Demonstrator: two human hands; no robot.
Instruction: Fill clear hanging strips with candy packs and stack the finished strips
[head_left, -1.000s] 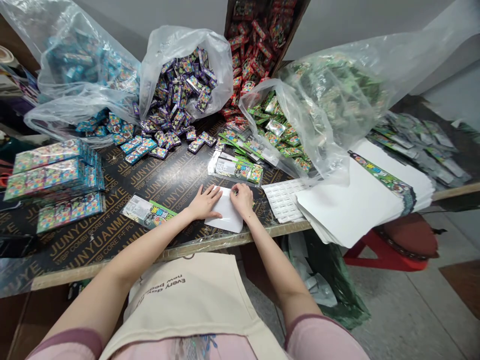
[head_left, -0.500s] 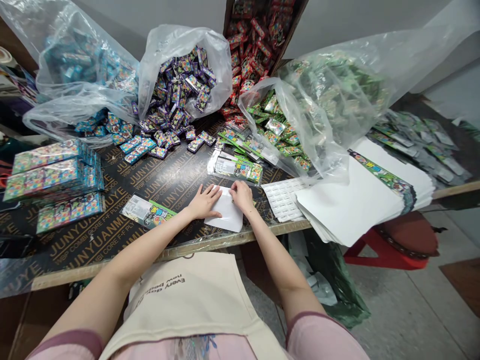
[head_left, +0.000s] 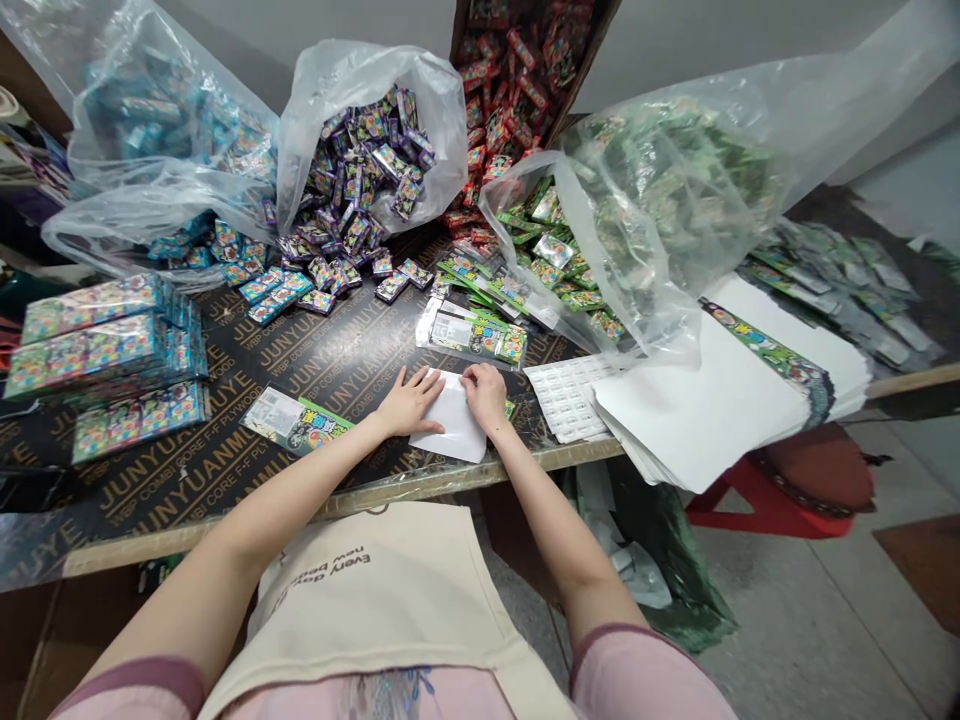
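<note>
A white card (head_left: 454,430) lies near the front edge of the dark printed tabletop (head_left: 225,460). My left hand (head_left: 409,400) rests flat on the card's left part with fingers spread. My right hand (head_left: 486,393) presses on its upper right corner with fingers curled down. A green edge shows from under the card beside my right hand. Just behind the card lies a clear-wrapped green packet (head_left: 472,333).
Plastic bags of blue (head_left: 150,130), purple (head_left: 367,150) and green packets (head_left: 660,200) and a box of red packets (head_left: 510,70) line the back. Filled packs (head_left: 105,365) are stacked left, another green packet (head_left: 296,420) lies nearer, white cards (head_left: 712,400) and a sticker sheet (head_left: 566,395) lie right. A red stool (head_left: 787,490) stands below.
Both hands stay on the white card; the right hand's fingers have shifted slightly on its upper corner. The view has drifted a little.
</note>
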